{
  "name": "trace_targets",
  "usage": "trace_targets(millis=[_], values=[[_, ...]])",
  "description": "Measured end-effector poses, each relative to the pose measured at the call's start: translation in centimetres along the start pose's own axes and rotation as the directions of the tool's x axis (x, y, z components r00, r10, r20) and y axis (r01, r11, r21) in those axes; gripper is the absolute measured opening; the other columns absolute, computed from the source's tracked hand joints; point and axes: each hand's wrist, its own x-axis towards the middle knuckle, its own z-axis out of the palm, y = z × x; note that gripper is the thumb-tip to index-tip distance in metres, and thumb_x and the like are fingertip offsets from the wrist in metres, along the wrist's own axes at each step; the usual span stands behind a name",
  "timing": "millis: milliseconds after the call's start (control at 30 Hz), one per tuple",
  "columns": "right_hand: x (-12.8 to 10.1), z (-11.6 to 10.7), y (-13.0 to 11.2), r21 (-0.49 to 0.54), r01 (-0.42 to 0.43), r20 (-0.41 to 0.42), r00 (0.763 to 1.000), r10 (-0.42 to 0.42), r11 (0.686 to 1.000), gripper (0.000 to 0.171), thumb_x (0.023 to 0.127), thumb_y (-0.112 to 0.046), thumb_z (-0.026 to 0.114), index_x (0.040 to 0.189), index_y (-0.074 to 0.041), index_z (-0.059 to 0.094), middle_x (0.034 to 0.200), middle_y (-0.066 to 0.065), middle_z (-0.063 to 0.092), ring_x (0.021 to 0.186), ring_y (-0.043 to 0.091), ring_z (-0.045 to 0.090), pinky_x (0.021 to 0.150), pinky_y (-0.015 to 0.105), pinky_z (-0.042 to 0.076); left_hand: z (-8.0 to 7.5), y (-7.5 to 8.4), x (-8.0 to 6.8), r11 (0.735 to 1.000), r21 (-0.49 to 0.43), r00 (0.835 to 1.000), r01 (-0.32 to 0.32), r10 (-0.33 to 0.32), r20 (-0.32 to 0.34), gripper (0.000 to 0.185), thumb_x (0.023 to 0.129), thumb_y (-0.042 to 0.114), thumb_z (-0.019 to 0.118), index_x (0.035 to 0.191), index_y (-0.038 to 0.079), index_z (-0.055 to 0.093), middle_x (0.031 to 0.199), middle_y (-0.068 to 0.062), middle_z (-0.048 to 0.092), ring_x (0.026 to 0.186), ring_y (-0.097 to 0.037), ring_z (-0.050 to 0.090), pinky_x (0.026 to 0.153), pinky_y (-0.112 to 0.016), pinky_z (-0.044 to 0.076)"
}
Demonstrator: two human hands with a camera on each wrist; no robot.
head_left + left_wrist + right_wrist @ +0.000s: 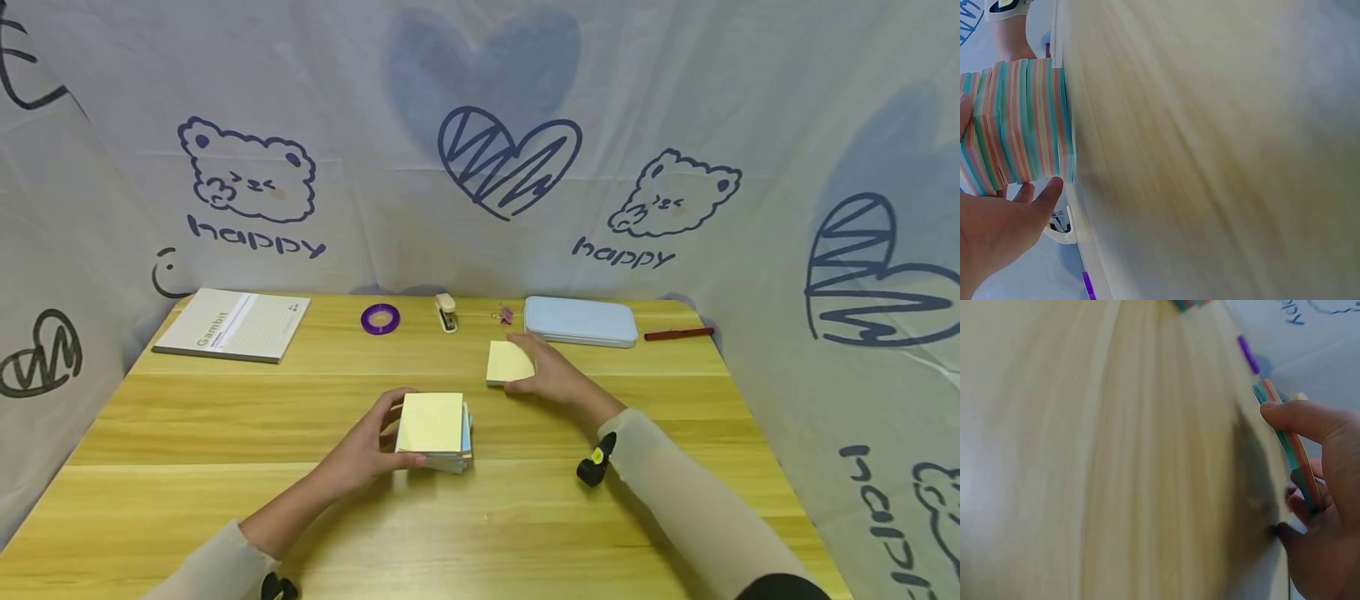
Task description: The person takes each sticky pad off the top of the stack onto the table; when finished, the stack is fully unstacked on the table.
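Note:
A thick stack of sticky notes (432, 427), yellow on top with pastel layers at its side (1019, 122), stands on the wooden table (225, 417) near the middle. My left hand (386, 433) grips it from the left, thumb on the far edge and fingers at the near edge (1044, 194). A thinner yellow-topped pad (507, 362) lies further back and to the right. My right hand (528, 371) pinches this pad at its right side, one finger over its coloured edge (1288, 440) and the others below it.
Along the back of the table lie a grey notebook (232, 325), a purple tape roll (380, 318), a small stapler (446, 312), a pink clip (505, 315), a light blue case (580, 321) and a red pen (678, 334). Printed cloth walls enclose three sides.

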Motion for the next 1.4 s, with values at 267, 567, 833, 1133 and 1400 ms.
trace_targets(millis=[267,567,833,1133,1400], values=[[0.3,0.5,2.1,-0.100,0.011,0.040,0.999,-0.007,0.995,0.093,0.084,-0.028,0.085,0.160,-0.006,0.035,0.166,0.021,0.028,0.155,0.040,0.020,0.125,0.057,0.020,0.1,0.0,0.0,1.000,0.002,1.000,0.010,-0.010,0.006,0.091,0.085,0.015,0.087,0.156,0.010,0.031,0.161,-0.019,0.037,0.152,-0.049,0.025,0.117,-0.066,0.030],[0.7,0.4,2.0,-0.120,0.053,0.071,0.996,-0.045,0.991,0.089,0.083,-0.028,0.085,0.157,-0.007,0.040,0.160,0.019,0.037,0.148,0.039,0.033,0.120,0.058,0.030,0.1,0.0,-0.1,1.000,0.007,1.000,-0.002,0.002,-0.001,0.090,0.084,0.014,0.087,0.155,0.010,0.032,0.160,-0.021,0.038,0.150,-0.050,0.027,0.115,-0.066,0.033],[0.7,0.3,1.8,-0.110,0.037,0.070,0.997,-0.030,0.993,0.091,0.082,-0.026,0.086,0.158,-0.007,0.039,0.161,0.020,0.034,0.147,0.039,0.033,0.120,0.057,0.032,0.0,0.0,0.1,1.000,-0.003,1.000,0.011,-0.011,0.021,0.093,0.085,0.015,0.087,0.156,0.008,0.028,0.159,-0.023,0.036,0.148,-0.051,0.031,0.113,-0.066,0.037],[0.7,0.2,1.5,-0.124,0.040,0.057,0.998,-0.033,0.991,0.096,0.081,-0.029,0.089,0.160,-0.011,0.037,0.166,0.020,0.027,0.154,0.041,0.023,0.123,0.059,0.023,-0.2,-0.2,0.3,0.998,-0.020,0.996,0.058,-0.057,0.064,0.090,0.088,0.017,0.085,0.155,0.015,0.026,0.162,-0.022,0.028,0.148,-0.052,0.030,0.114,-0.065,0.036],[0.0,-0.1,-1.1,-0.152,0.087,0.098,0.993,-0.072,0.985,0.098,0.084,-0.034,0.086,0.162,-0.011,0.031,0.165,0.021,0.028,0.150,0.040,0.033,0.122,0.058,0.027,-0.1,-0.5,0.3,0.999,-0.019,0.996,0.046,-0.044,0.081,0.087,0.090,0.019,0.083,0.155,0.016,0.024,0.159,-0.019,0.029,0.145,-0.049,0.036,0.112,-0.061,0.042]])
